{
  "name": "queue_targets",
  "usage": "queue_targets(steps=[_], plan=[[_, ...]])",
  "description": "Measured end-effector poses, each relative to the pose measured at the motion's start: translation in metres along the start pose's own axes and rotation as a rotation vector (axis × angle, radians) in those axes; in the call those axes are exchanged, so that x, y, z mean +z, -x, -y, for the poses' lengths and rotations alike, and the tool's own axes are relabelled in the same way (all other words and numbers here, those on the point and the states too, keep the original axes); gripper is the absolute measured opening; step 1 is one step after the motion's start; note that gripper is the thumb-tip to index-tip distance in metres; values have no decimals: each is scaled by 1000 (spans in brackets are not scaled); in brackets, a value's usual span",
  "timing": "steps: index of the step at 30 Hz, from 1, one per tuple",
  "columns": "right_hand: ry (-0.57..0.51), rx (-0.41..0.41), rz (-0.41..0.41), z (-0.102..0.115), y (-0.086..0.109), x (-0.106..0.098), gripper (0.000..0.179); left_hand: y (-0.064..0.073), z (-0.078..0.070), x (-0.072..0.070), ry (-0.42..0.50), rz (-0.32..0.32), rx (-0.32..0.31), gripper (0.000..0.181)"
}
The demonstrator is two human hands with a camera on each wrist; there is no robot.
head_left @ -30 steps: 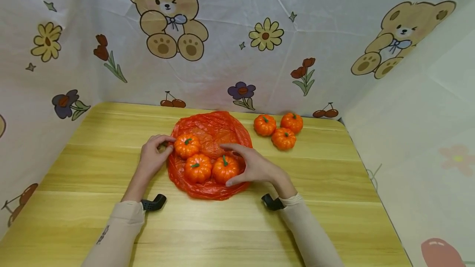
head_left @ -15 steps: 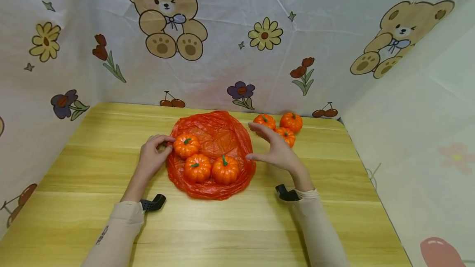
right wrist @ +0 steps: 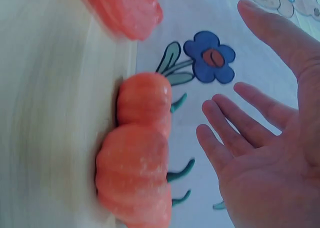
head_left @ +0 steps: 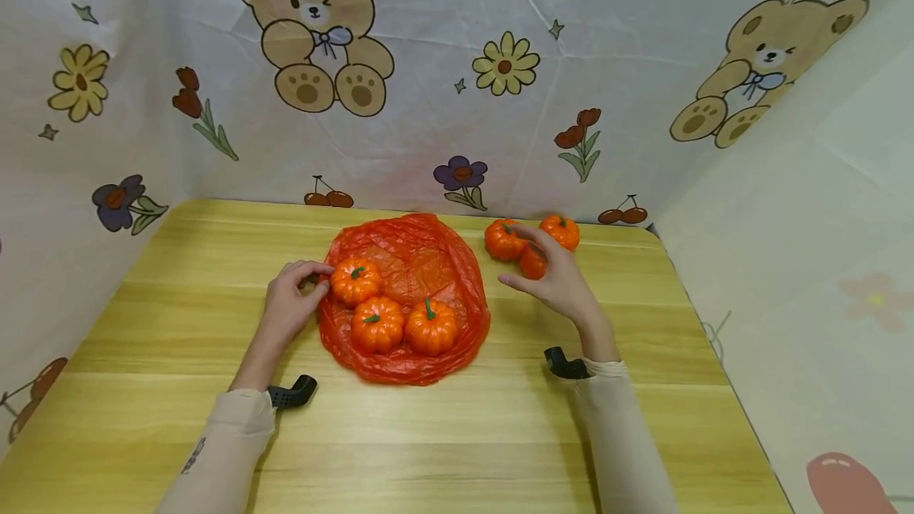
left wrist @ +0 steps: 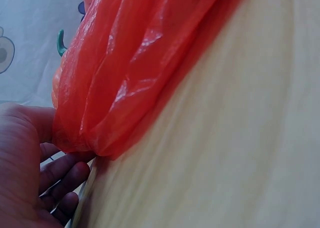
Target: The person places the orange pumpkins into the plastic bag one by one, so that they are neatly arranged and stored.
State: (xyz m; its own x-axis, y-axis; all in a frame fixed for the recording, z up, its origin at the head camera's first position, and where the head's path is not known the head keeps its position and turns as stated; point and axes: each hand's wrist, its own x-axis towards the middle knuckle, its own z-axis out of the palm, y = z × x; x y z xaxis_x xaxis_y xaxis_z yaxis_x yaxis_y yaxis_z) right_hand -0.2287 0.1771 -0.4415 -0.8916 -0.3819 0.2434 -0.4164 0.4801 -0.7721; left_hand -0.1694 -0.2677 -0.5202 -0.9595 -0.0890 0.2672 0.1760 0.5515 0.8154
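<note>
Crinkly red plastic forms the bag (head_left: 403, 371), its left rim pinched by the left hand (head_left: 293, 293); inside sit three glossy, ribbed pumpkins (head_left: 377, 325). Right of the bag, the right hand (head_left: 567, 284), fingers spread and gripping nothing, hovers by three loose pumpkins (head_left: 502, 242). Apparently at the reaching step, it next needs a rounded grip.

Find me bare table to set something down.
Bare table lies between the sleeves, nearer than the red bag, and outside them. Crowded: inside the bag, with three pumpkins, and by the right hand, with three more.
</note>
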Motion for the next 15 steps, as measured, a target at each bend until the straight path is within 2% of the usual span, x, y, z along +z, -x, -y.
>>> queue_targets(steps=[5, 15], plan=[[11, 49, -52, -11, 4, -16, 80, -1, 0, 0, 0, -14, 23, 21], [-7, 124, -166, -33, 14, -47, 75, -1, 0, 0, -1, 0, 8, 21]])
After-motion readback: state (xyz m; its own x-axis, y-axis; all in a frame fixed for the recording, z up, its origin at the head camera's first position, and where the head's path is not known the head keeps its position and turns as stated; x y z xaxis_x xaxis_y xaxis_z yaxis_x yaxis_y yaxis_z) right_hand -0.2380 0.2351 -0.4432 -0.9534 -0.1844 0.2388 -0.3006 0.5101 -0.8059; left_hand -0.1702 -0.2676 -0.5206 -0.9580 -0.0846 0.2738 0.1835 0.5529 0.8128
